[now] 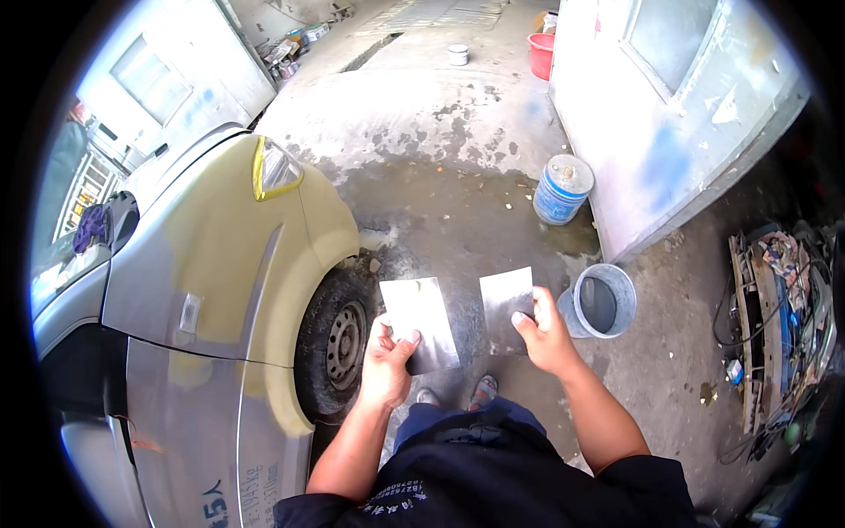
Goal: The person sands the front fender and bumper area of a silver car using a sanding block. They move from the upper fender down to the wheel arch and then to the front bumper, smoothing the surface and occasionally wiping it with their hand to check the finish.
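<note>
The van (207,255) is standing at left, its wheel (345,346) lying left of the left hand (385,365). One sheet (422,317) is resting in that hand, another sheet (503,308) in the right hand (550,339). The bucket (573,317) is standing right of both, the drum (560,195) beyond it beside the door (634,132) (the can (458,57) is sitting farther off). Scrap (775,330) is lying far right.
</note>
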Motion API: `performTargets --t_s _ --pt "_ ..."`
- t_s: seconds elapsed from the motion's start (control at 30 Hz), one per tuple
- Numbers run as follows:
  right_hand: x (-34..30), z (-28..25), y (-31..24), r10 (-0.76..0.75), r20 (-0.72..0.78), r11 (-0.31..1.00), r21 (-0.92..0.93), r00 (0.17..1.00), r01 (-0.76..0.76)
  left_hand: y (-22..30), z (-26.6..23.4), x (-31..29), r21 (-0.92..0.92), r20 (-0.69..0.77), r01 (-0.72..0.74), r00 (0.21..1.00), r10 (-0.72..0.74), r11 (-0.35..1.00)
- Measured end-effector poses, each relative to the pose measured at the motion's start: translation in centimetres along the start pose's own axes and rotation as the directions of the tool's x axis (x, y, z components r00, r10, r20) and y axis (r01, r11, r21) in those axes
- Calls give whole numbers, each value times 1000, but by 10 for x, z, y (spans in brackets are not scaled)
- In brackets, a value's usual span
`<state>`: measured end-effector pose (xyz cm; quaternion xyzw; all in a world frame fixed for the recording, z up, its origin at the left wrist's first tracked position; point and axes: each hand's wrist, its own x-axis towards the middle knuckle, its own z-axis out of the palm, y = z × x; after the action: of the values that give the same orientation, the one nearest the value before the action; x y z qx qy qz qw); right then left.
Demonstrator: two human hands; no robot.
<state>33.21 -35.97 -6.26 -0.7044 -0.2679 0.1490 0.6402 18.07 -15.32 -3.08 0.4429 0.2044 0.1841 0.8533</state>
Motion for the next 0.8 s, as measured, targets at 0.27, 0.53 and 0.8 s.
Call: performTargets --t_s 0.27,0.53,0.8 --pt "31 47 -24 -68 188 970 -218 980 109 -20 19 37 38 -235 -36 971 44 999" --pt "81 89 -6 -252 376 794 -446 892 412 9 -12 105 209 -51 -317 941 334 925" --pt "147 69 -23 156 -37 978 -136 987 -159 61 -45 175 -54 68 5 998 -2 999"
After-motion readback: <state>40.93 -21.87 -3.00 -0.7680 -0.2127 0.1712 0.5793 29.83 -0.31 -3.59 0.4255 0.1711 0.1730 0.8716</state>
